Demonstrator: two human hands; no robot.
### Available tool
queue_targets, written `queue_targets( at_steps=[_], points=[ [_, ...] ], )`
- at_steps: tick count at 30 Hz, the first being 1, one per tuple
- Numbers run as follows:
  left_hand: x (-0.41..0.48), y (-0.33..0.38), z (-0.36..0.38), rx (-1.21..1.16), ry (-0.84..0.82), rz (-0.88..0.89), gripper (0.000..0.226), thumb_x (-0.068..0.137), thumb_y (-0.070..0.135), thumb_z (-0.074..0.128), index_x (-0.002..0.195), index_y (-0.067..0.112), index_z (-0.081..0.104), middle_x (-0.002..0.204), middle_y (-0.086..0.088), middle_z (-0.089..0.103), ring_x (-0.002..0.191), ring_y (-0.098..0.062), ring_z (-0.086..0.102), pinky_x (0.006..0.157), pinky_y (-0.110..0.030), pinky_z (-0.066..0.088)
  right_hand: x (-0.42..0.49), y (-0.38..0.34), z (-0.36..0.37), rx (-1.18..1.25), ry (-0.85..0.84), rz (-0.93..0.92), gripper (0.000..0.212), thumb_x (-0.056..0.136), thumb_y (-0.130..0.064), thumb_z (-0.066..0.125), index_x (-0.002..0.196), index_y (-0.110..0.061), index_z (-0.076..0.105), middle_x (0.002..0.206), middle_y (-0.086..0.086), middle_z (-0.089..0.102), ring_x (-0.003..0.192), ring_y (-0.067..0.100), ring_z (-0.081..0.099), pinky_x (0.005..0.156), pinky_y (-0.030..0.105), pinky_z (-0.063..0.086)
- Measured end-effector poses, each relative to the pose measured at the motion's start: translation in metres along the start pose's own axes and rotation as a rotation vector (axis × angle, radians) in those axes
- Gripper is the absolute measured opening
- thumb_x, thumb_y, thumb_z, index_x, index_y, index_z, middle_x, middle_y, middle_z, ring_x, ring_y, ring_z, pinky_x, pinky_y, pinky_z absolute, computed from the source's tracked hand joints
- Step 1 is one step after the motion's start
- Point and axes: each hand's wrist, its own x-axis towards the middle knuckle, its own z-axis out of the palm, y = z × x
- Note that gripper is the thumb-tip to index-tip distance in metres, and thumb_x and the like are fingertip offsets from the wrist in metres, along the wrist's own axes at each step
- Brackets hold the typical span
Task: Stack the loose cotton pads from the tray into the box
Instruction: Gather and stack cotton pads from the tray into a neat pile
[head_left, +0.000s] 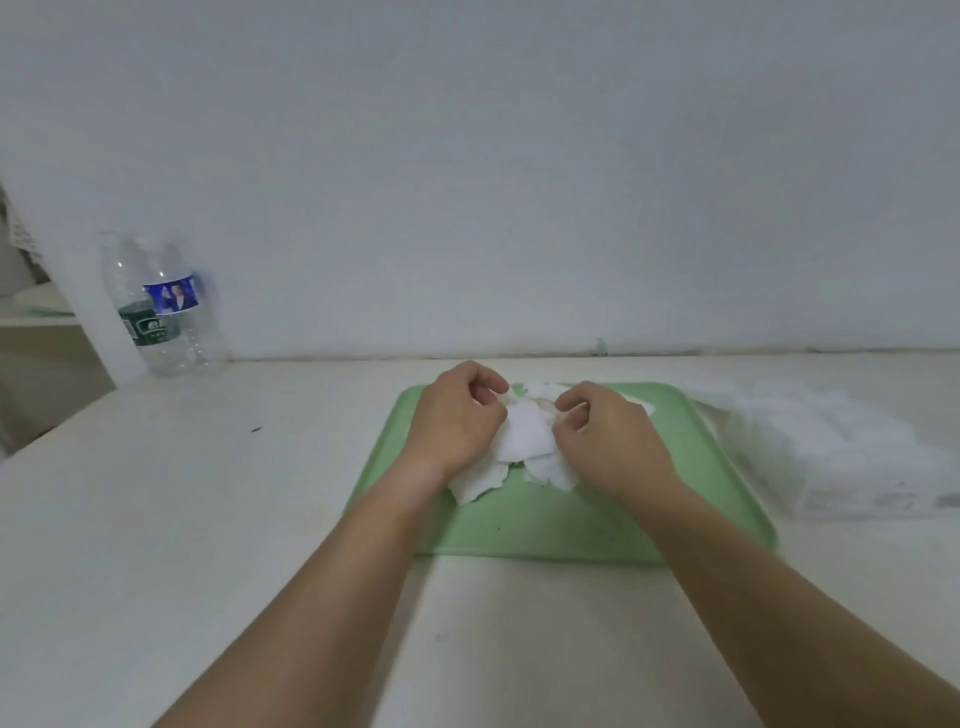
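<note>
Head view. Both hands work over a heap of cotton pads (524, 434) that lies on the far half of a green tray (571, 525), itself flat on a pale table (208, 519).

The left hand (457, 415) has its fingers curled inward, with thumb and fingertips closed on the left edge of the uppermost pads. The right hand (602, 431) mirrors it, its fingers bent and pinching the right edge of the same pads. More pads spread beneath and around both hands, some poking out toward the near side of the tray.

The blurred, translucent white shape touching or just beside the tray's right edge is probably the box (841, 452); its opening cannot be made out. Two clear water bottles (161, 306) stand against the wall at far left, well apart from the work.

Handling note: the pads appear very light, soft and limp, with ragged, overlapping edges. A single pad would likely fold or cling to its neighbours. The better hold is judged to be at opposite edges of a small squared-up bundle, pressed lightly between thumb and fingers. That keeps the layers aligned without crushing them. The stacking seems to be at an early stage, with most pads on the tray.
</note>
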Motion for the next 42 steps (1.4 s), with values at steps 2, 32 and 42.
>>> queue_targets(
  at_steps=[2,32,42],
  points=[
    [0.001,-0.003,0.005,-0.04,-0.004,0.0,0.023,0.088,0.004,0.061,0.101,0.021,0.07,0.098,0.005,0.067,0.083,-0.011,0.059,0.068,-0.018,0.044,-0.001,0.0,0.006,0.05,0.024,0.048,0.021,0.091,-0.036,0.062,0.11,-0.028,0.059,0.087,-0.015,0.064,0.087,0.011,0.062,0.08,0.034,0.052],
    [-0.033,0.01,-0.01,-0.517,-0.231,-0.152,0.023,0.082,0.011,0.082,0.103,0.011,0.073,0.093,-0.011,0.078,0.089,-0.033,0.076,0.088,-0.053,0.059,-0.025,-0.001,-0.008,0.711,-0.162,-0.097,0.012,0.086,-0.009,0.075,0.096,-0.004,0.07,0.078,0.012,0.073,0.067,0.02,0.066,0.067,0.035,0.054],
    [-0.017,-0.015,-0.036,-0.822,0.24,-0.313,0.006,0.092,0.009,0.069,0.088,0.012,0.074,0.087,-0.004,0.072,0.077,-0.015,0.067,0.069,-0.023,0.055,-0.024,-0.003,-0.006,0.342,-0.005,-0.154,0.026,0.089,-0.003,0.055,0.084,-0.025,0.07,0.077,-0.003,0.066,0.059,0.0,0.053,0.056,0.015,0.04]
  ],
)
